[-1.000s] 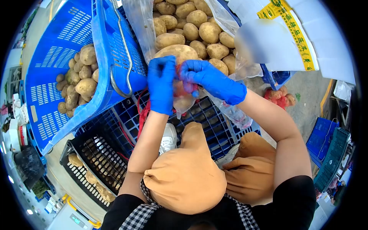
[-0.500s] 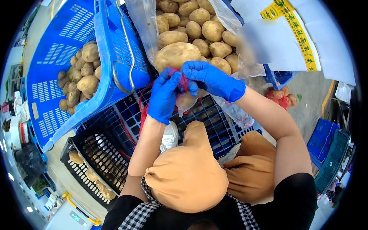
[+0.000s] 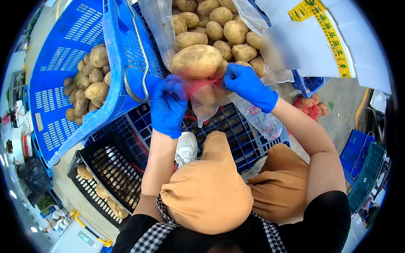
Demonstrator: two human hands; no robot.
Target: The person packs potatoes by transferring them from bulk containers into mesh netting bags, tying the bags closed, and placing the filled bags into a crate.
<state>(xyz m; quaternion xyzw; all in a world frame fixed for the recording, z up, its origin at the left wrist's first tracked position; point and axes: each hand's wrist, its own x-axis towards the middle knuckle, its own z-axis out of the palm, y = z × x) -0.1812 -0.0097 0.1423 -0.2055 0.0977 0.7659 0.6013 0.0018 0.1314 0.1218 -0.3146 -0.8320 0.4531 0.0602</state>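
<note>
Both hands wear blue gloves. My left hand [image 3: 168,107] pinches one side of a red mesh net bag [image 3: 199,86], its fingers slightly blurred. My right hand [image 3: 252,87] grips the other side with closed fingers. The net is stretched between them, thin and see-through. Just beyond it lies a large potato [image 3: 196,61], at the near end of a potato heap [image 3: 221,31] inside a clear plastic liner [image 3: 155,33]. A flap of the clear plastic hangs below the net.
A tilted blue crate [image 3: 50,80] with potatoes [image 3: 95,78] stands left. A black crate [image 3: 97,192] with potatoes is lower left. Blue plastic pallets [image 3: 228,133] lie underneath. On the right are a white box with yellow tape [image 3: 325,42] and a red net of potatoes [image 3: 310,107].
My hands have moved apart, left hand to the left and right hand to the right. The red net, bunched between the fingers before, is now spread wide.
</note>
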